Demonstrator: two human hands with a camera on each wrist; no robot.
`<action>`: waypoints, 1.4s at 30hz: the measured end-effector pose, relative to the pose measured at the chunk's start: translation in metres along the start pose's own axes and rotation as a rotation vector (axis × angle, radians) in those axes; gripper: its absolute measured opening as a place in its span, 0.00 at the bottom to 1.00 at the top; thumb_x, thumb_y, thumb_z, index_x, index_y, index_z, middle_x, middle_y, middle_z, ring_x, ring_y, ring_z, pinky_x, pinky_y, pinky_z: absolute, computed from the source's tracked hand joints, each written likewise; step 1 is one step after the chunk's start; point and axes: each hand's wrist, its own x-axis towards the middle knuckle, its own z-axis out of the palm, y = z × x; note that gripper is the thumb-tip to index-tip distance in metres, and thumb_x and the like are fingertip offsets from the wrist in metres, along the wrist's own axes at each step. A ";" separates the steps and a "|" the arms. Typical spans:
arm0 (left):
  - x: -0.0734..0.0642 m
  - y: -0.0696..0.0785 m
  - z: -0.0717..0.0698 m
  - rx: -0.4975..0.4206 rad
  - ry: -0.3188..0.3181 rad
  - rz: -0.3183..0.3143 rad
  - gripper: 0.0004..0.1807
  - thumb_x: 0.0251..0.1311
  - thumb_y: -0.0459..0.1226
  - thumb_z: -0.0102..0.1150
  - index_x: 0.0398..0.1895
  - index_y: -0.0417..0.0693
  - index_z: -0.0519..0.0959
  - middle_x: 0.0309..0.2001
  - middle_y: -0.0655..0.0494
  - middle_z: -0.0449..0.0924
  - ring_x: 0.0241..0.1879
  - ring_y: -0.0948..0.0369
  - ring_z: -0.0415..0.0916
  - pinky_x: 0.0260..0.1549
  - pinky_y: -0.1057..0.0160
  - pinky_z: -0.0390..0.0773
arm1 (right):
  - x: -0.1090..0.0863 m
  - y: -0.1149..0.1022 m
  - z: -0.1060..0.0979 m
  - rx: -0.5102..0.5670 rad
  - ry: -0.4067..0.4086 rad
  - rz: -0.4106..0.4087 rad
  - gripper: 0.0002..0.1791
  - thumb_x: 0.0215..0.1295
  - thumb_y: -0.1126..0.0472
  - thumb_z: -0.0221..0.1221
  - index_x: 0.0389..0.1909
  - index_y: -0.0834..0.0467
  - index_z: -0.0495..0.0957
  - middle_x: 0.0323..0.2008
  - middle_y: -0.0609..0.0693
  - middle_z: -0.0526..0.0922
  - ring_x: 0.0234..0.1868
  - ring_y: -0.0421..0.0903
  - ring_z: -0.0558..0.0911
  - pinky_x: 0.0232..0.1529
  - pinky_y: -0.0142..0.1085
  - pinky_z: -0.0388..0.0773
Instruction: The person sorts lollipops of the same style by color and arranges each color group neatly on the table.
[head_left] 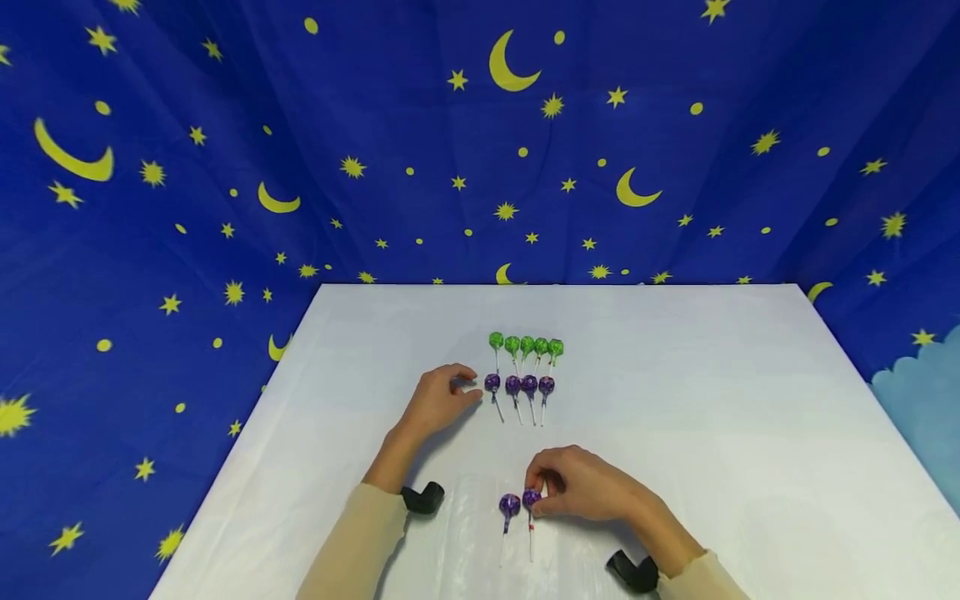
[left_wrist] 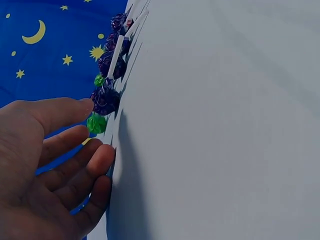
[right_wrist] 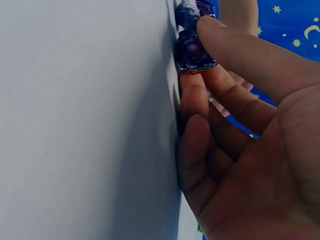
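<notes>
My right hand pinches the head of a purple-wrapped lollipop between thumb and fingers near the table's front. Just left of it lies a second purple lollipop, its stick towards me. Farther back, my left hand hovers with loosely bent fingers and nothing in them. Its fingertips are close to the leftmost purple lollipop of a row of several. In the left wrist view a small gap seems to separate the thumb from that purple head; touching or not, I cannot tell.
Behind the purple row lies a row of several green lollipops, sticks pointing towards me. All rest on a white-covered table. A blue curtain with yellow moons and stars stands behind and beside it. Black wrist mounts sit at both sleeves.
</notes>
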 end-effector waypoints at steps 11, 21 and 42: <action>-0.016 0.003 -0.009 -0.014 -0.100 0.058 0.17 0.58 0.42 0.66 0.49 0.47 0.81 0.36 0.60 0.80 0.30 0.65 0.75 0.28 0.62 0.75 | 0.003 -0.001 0.001 0.006 -0.001 0.007 0.12 0.52 0.53 0.71 0.35 0.45 0.79 0.26 0.37 0.77 0.25 0.33 0.74 0.27 0.30 0.73; -0.028 0.005 -0.007 -0.087 -0.165 0.115 0.18 0.59 0.40 0.66 0.51 0.46 0.80 0.41 0.57 0.81 0.31 0.65 0.76 0.28 0.63 0.76 | 0.003 -0.001 0.001 0.015 0.022 0.015 0.12 0.52 0.54 0.72 0.34 0.45 0.79 0.24 0.37 0.76 0.24 0.33 0.73 0.25 0.30 0.72; -0.073 0.019 0.006 -0.169 -0.261 0.169 0.17 0.58 0.43 0.66 0.50 0.49 0.80 0.39 0.59 0.82 0.31 0.65 0.76 0.34 0.64 0.75 | 0.004 0.000 -0.003 0.033 -0.031 0.010 0.11 0.53 0.54 0.71 0.35 0.47 0.79 0.25 0.39 0.76 0.23 0.34 0.73 0.25 0.31 0.72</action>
